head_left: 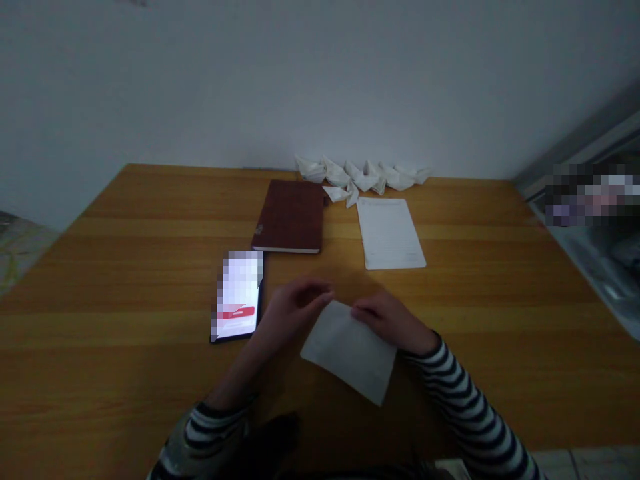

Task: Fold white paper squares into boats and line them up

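Note:
A white sheet of paper [347, 352] lies tilted on the wooden table [125, 267] just in front of me. My left hand [293, 310] pinches its upper corner with curled fingers. My right hand [393, 320] rests on the paper's upper right edge, fingers bent and pressed down on it. Both sleeves are striped black and white.
A lit phone [239, 297] lies left of my left hand. Behind it sit a dark red notebook [291, 217] and a white printed sheet [391, 233]. Several folded white paper shapes [357, 177] line the table's far edge by the wall. A ledge with blurred items is at right.

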`<state>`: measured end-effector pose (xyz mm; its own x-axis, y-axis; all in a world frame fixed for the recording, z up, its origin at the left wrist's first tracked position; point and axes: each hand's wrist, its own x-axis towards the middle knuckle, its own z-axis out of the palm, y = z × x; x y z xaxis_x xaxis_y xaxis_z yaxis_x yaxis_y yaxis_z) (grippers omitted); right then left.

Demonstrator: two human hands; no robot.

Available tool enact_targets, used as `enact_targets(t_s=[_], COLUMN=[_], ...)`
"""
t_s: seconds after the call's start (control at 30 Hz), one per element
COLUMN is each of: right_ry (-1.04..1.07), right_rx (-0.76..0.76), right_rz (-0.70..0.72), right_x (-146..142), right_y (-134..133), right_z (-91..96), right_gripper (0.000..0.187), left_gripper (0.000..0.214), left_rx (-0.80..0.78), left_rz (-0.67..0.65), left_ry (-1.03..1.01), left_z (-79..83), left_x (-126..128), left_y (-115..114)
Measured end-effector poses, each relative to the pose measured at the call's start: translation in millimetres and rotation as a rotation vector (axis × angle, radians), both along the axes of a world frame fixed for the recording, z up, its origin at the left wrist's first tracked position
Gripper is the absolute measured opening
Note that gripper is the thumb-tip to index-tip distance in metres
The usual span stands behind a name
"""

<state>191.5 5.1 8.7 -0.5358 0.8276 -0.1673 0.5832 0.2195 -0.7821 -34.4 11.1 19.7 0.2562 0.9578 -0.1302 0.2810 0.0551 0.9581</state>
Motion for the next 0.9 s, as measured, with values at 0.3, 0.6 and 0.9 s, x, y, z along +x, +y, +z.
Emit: enact_targets(t_s=[0.3,0.6,0.9], right_ry=[-0.211,0.068,0.543], right_rx=[0.187,0.055,-0.039], right_rz=[0.141,0.15,-0.547], right_x=[-14.4,11.2,43.2], right_y=[-10.3,3.8,18.0], right_z=[11.1,13.6,4.9], right_gripper=[0.032,0.038,0.039], left_gripper=[0.029,0.031,0.027], left_rx=[0.03,0.015,-0.064], left_rz=[-0.306,-0.119,0.429], left_ry=[0.224,0.063,-0.213], left_z=[-5.1,3.0,-11.8], left_x=[6.4,3.9,-15.5], left_y=[-5.9,-10.0,7.5])
